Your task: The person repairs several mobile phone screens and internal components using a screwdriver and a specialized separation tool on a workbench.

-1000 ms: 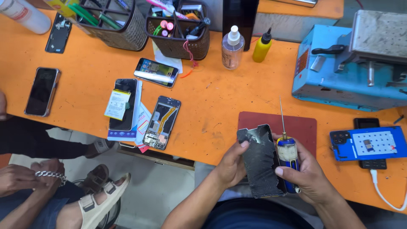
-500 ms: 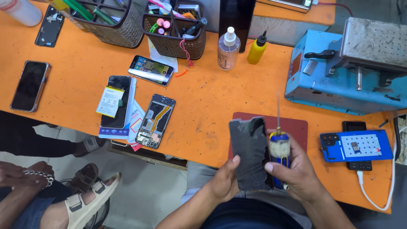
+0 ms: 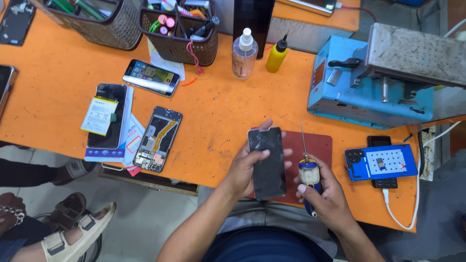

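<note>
**A:** So what step was that? Looked to me like prep for working on the phone (image 3: pixel 266 164). Left hand (image 3: pixel 245 170) was wrapped around its left edge, thumb across the dark face, holding it up off the tabletop (image 3: pixel 218 104) over the red mat (image 3: pixel 318 145).

**B:** Yeah, and the right hand (image 3: pixel 326 196) was closed around a small tool (image 3: pixel 308 177) with a blue-and-white barrel body and a thin metal needle sticking up toward 12 o'clock. Tip wasn't touching the phone, just beside its right edge.

**A:** The glass looked cracked or scuffed, flat slab, rounded corners, kinda dull.

**B:** My guess: the next move needed the phone tilted and held steady so that thin tip could meet an edge or seam. Slippery glass, skinny point, easy to skid.

**A:** At 9 o'clock there was an opened phone (image 3: pixel 158 139) with its insides showing, lying flat. At 2 o'clock, a boxy blue machine (image 3: pixel 361 97) with a perforated metal top.
</note>
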